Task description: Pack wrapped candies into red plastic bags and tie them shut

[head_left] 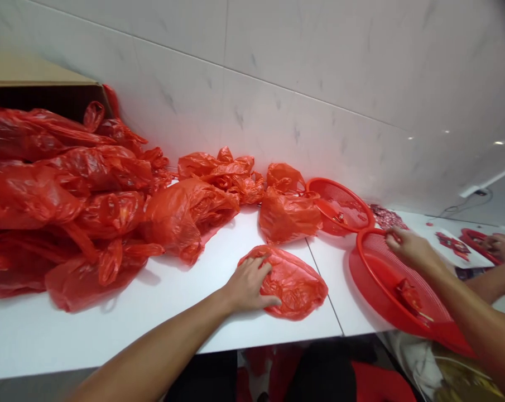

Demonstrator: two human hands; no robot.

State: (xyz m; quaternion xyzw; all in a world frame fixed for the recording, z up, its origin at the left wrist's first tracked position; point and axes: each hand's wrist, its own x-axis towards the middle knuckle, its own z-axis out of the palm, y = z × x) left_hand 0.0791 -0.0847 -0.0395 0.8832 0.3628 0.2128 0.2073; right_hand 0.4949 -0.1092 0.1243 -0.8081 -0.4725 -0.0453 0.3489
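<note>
Flat red bag (298, 286): lying on the white table (185, 287), mouth edge fanned out, film crinkled. Using it as the reference for everything below.

Left hand (247, 283): on the flat bag's left edge, palm down. Fingers spread, thumb out wide on the near side, fingertips resting on the film.

Right hand (405, 248): well to the right of the flat bag, at the rim of the front basket (363, 285). Fingers curled in toward the thumb; can't tell if they pinch the rim or anything else.

Front basket: right of the flat bag, not touching it. Red mesh, tilted; holds a small red packet (409, 295) with a pale stick-like bit beside it.

Filled red bag (288, 220): just behind the flat bag. Back basket (359, 211): behind and to the right.

Rumpled bag (189, 215): left and behind. Further left: big pile of stuffed red bags (30, 192), part of it in a cardboard box (38, 70).

Far right of the flat bag: another person's hand (503, 245) at a smaller red basket. Tiled wall (273, 89) behind it all.
</note>
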